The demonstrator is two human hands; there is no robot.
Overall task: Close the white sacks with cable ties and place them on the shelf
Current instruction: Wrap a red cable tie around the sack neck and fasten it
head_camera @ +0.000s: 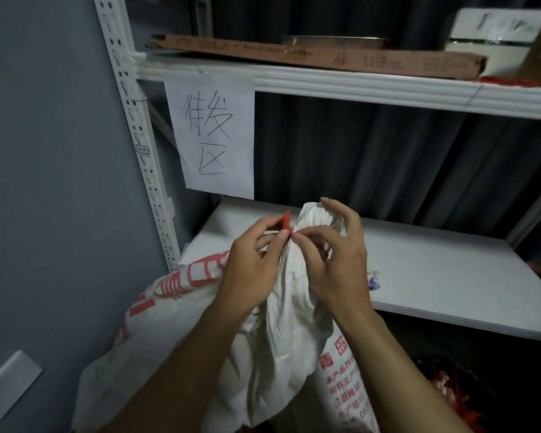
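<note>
A white sack (pixel 281 345) with red print stands in front of the shelf, its mouth gathered into a twisted neck. A red cable tie (pixel 285 220) wraps that neck, and its tail sticks up to the left. My left hand (pixel 253 264) pinches the tie's tail between thumb and fingers while its palm rests against the sack. On the neck's right side, my right hand (pixel 334 260) pinches the tie with thumb and forefinger, its other fingers spread over the bunched top. The white shelf board (pixel 434 270) lies just behind the sack.
A handwritten paper sign (pixel 214 132) hangs from the upper shelf beam (pixel 356 84). A long brown cardboard box (pixel 310 53) and a white box (pixel 494 35) lie on the upper shelf. The perforated upright (pixel 138 135) stands at left by the grey wall. Red cable ties (pixel 453 392) lie low at right.
</note>
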